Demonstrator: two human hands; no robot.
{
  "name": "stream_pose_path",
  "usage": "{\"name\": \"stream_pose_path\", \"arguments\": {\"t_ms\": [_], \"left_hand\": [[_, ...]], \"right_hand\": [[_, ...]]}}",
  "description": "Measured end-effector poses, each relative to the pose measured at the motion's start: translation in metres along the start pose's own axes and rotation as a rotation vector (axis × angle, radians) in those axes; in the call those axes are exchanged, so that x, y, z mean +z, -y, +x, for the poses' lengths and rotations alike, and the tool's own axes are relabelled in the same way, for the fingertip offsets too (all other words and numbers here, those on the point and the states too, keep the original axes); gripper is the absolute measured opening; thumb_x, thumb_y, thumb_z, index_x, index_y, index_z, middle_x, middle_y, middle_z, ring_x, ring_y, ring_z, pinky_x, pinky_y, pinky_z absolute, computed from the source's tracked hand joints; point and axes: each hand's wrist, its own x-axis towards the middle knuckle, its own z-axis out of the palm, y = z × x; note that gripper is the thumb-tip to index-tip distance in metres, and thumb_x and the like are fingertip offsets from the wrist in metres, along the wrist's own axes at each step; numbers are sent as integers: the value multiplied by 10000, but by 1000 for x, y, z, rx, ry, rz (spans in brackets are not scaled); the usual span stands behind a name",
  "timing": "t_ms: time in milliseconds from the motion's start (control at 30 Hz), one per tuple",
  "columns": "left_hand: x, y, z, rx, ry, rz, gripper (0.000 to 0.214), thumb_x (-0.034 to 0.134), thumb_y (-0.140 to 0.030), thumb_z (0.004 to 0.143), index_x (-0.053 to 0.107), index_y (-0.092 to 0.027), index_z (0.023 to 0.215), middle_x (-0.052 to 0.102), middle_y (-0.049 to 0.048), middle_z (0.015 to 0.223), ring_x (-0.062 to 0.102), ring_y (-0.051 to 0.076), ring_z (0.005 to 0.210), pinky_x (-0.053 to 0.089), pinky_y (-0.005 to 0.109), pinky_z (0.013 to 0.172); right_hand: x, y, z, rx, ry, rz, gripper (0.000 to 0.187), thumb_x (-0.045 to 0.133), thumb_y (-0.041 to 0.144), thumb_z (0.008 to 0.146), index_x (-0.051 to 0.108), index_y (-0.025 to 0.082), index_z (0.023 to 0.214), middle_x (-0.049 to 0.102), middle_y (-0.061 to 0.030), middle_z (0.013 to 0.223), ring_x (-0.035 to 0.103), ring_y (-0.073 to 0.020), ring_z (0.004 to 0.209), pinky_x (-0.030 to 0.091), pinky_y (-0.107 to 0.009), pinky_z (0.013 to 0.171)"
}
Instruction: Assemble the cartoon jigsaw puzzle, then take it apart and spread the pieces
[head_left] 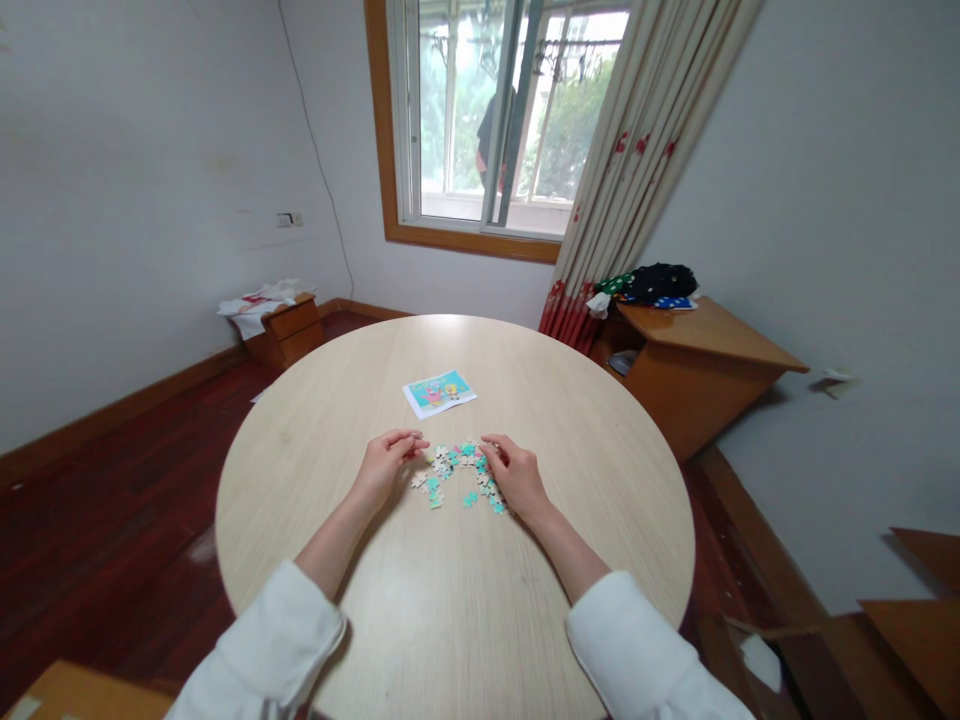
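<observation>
Loose jigsaw puzzle pieces, turquoise, pink and pale, lie in a rough arch on the round table. At the left end of the arch is my left hand, its thumb and fingers drawn together; whatever may be between the tips is too small to name. My right hand rests over the right side of the pieces with curled fingers, hiding some of them. Its fingertips meet at the pile, and I cannot make out what they pinch. Beyond both hands lies a picture card with pink and yellow cartoon figures on turquoise.
A low wooden cabinet with papers stands behind the table at left. To the right, a wooden desk bears a heap of dark clothes beside a curtain. A person is visible through the window.
</observation>
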Motion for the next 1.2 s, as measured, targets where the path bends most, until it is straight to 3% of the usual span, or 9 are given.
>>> {"name": "stream_pose_path", "arguments": {"t_ms": [200, 433, 633, 800, 1033, 1200], "left_hand": [[2, 0, 0, 10, 35, -7, 320, 734, -312, 545, 679, -102, 780, 715, 116, 794, 622, 150, 668, 482, 310, 724], [-1, 6, 1, 143, 40, 126, 347, 755, -346, 562, 668, -138, 826, 719, 98, 806, 629, 162, 703, 485, 314, 725], [-1, 7, 1, 166, 90, 146, 390, 755, -366, 574, 661, -143, 879, 719, 99, 812, 640, 167, 668, 500, 323, 684], [1, 5, -1, 121, 113, 121, 442, 766, -349, 558, 640, -140, 927, 716, 88, 777, 640, 164, 635, 506, 308, 621], [5, -1, -6, 74, 112, 102, 427, 765, -334, 541, 637, -137, 897, 704, 80, 722, 620, 148, 589, 507, 310, 605], [6, -3, -6, 92, 93, 140, 406, 738, -363, 551, 658, -131, 874, 677, 62, 663, 592, 142, 559, 485, 305, 589]], "right_hand": [[0, 0, 0, -60, 4, 60, 240, 522, 358, 840, 699, 206, 898, 727, -42, 842, 654, -179, 743, 486, -279, 696], [0, -2, 2, -107, -21, 119, 231, 498, 278, 843, 706, 217, 921, 725, -54, 949, 660, -193, 878, 504, -328, 807], [-1, 2, 2, -157, -26, 74, 241, 494, 274, 861, 697, 201, 966, 699, -68, 853, 636, -169, 768, 506, -298, 698], [1, 0, 2, -186, -34, 96, 252, 508, 245, 846, 678, 192, 1024, 678, -79, 889, 624, -162, 790, 515, -292, 700], [1, 0, 2, -140, -17, 152, 295, 471, 239, 847, 680, 196, 1050, 688, -97, 991, 636, -183, 913, 513, -335, 817], [5, -1, 2, 4, -26, 287, 299, 499, 278, 817, 688, 204, 1037, 704, -88, 996, 660, -196, 898, 538, -360, 813]]}}
